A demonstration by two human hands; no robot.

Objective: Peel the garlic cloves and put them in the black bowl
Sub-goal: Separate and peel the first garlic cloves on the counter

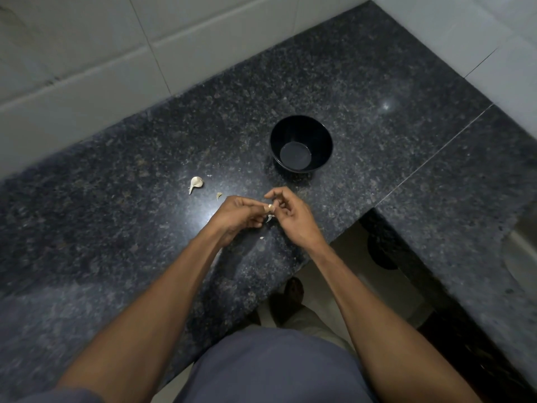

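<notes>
Both hands met over the dark speckled counter (116,228), where the left hand (236,213) pinched a small garlic clove (269,208) between thumb and fingertips while the right hand (293,218) closed its thumb and forefinger on the same clove, a pale strip of skin (269,219) hanging just below. The black bowl (301,142) stood on the counter just beyond the hands, its inside showing nothing but the dark bottom. To the left of the hands another unpeeled clove (195,183) lay on the counter, with a small scrap of peel (219,195) between it and the left hand.
</notes>
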